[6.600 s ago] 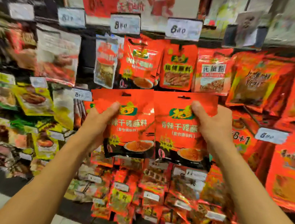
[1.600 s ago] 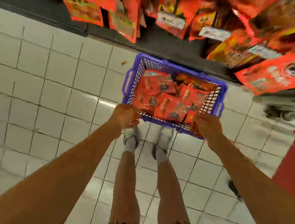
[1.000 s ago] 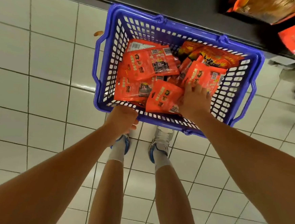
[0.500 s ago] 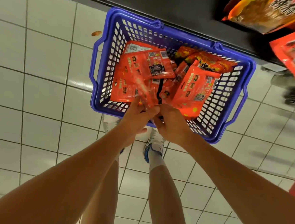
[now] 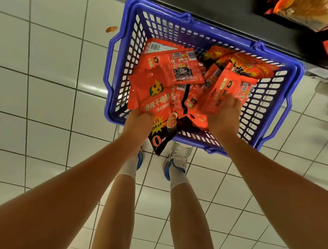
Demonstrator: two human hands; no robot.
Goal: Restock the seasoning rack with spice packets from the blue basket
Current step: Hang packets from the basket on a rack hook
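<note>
the left hand (image 5: 137,122) grips one spice packet (image 5: 156,106) at its lower left side; the fingers are curled round the edge, and the packet is lifted and tilted, its black bottom corner hanging over the near rim of the blue basket (image 5: 292,75). the front of this packet faces up, with a green logo and printed characters. the right hand (image 5: 221,117) is inside the basket, a little to the right, with its fingers spread and resting on a second red packet (image 5: 234,86) that leans upright. this hand is blurred, so i cannot tell if it already pinches that packet or only touches it.

around the hands, the basket stands on the white tiled floor (image 5: 45,75), close to the dark base of the rack (image 5: 217,6). several more red packets lie in it in a loose heap, some with the back side up. a few hanging packets (image 5: 309,12) of the rack show only at the top right corner.

as i judge it, the task is somewhere in the middle: the basket holds many packets, so much restocking is left. the step in hand is picking up; the lifted packet is not yet hung on the rack.
</note>
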